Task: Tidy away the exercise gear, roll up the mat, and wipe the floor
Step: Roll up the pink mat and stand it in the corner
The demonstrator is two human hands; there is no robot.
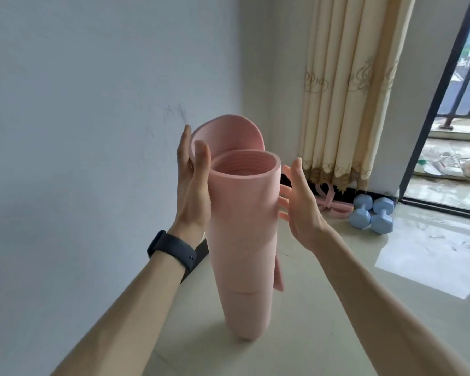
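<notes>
A pink exercise mat stands upright on the pale tiled floor, rolled into a loose tube. Its outer end curls away from the roll at the top left. My left hand is against the roll's upper left side, with the fingers outside that loose flap and the thumb between the flap and the roll. My right hand is at the roll's upper right side with its fingers spread; the fingertips reach just behind the mat's edge. Two light blue dumbbells and a pink pull band lie on the floor by the curtain.
A white wall runs close along the left, with a dark skirting at its foot. A cream curtain hangs in the far corner. At the right, a dark-framed doorway opens onto a balcony where shoes lie. Glossy floor stretches to the right.
</notes>
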